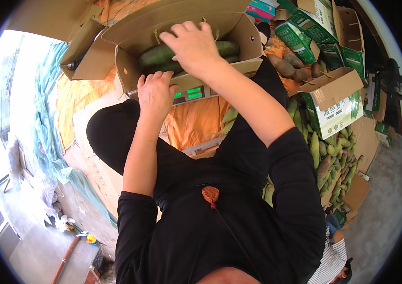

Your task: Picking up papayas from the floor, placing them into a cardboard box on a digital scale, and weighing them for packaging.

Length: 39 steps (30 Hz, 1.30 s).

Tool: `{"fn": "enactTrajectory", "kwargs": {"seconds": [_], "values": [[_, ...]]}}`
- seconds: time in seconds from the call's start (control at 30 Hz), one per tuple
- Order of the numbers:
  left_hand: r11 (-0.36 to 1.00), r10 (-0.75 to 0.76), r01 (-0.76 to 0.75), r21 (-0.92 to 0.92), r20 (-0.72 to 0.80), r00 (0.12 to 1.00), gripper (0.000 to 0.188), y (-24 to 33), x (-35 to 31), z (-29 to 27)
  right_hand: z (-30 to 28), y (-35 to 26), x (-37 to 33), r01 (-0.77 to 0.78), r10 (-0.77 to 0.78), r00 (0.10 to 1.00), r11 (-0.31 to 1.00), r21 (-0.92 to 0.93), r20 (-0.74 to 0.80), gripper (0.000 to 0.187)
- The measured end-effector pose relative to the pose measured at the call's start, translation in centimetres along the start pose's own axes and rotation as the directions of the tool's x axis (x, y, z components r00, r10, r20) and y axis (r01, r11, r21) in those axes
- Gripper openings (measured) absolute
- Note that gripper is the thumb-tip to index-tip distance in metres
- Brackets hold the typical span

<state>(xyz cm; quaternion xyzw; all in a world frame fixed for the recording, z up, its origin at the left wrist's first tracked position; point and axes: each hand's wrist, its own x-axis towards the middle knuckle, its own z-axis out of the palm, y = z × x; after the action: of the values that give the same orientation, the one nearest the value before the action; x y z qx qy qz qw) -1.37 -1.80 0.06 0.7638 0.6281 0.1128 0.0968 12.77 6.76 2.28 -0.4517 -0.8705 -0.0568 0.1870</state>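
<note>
In front of me, between my knees, an open cardboard box (172, 21) sits by a weighing scale with a lit green display (194, 93). Long green radishes (156, 56) lie inside it, partly covered by my hands. Over the box's opening, my right hand (192, 46) spreads its fingers and holds nothing. My left hand (156, 92) is at the near wall, its fingertips up by the rim and its thumb apart; it grips no radish. Yellow cord handles (157, 37) hang at the box's far wall.
At right, a heap of green radishes (336, 163) lies beside a white and green carton (336, 111). Reddish-brown roots (284, 66) lie further back, near stacked green cartons (310, 23). Another open box (92, 54) stands left. A person in a striped top (331, 258) is at lower right.
</note>
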Motion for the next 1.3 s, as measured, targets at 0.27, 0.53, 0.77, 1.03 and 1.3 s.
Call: {"fn": "enactTrajectory", "kwargs": {"seconds": [0.27, 0.53, 0.77, 1.03, 1.3], "values": [[1.000, -0.015, 0.015, 0.008, 0.021, 1.000, 0.033, 0.0, 0.0, -0.1, -7.1, 10.8, -10.2, -0.216, 0.244, 0.938, 0.967, 0.134, -0.247, 0.032], [0.999, 0.035, -0.033, 0.032, -0.068, 0.997, 0.035, -0.2, 0.6, 0.2, -5.9, 15.1, -32.5, -0.825, 0.839, 0.539, 0.507, 0.250, 0.077, 0.027], [0.999, 0.030, -0.029, 0.026, -0.067, 0.997, 0.035, 0.3, 0.9, 0.4, -2.1, 10.1, -47.7, -0.986, 0.919, 0.116, 0.151, -0.065, 0.376, 0.032], [0.999, 0.033, -0.031, 0.018, -0.127, 0.991, 0.034, 0.2, 1.1, 0.6, 6.1, 4.9, -60.7, -0.966, 0.816, -0.259, -0.219, -0.138, 0.517, 0.054], [0.999, 0.036, -0.032, 0.031, -0.167, 0.985, 0.032, -0.1, 0.8, 0.1, 7.9, 1.9, -55.5, -0.811, 0.654, -0.554, -0.563, -0.157, 0.515, 0.088]]}}
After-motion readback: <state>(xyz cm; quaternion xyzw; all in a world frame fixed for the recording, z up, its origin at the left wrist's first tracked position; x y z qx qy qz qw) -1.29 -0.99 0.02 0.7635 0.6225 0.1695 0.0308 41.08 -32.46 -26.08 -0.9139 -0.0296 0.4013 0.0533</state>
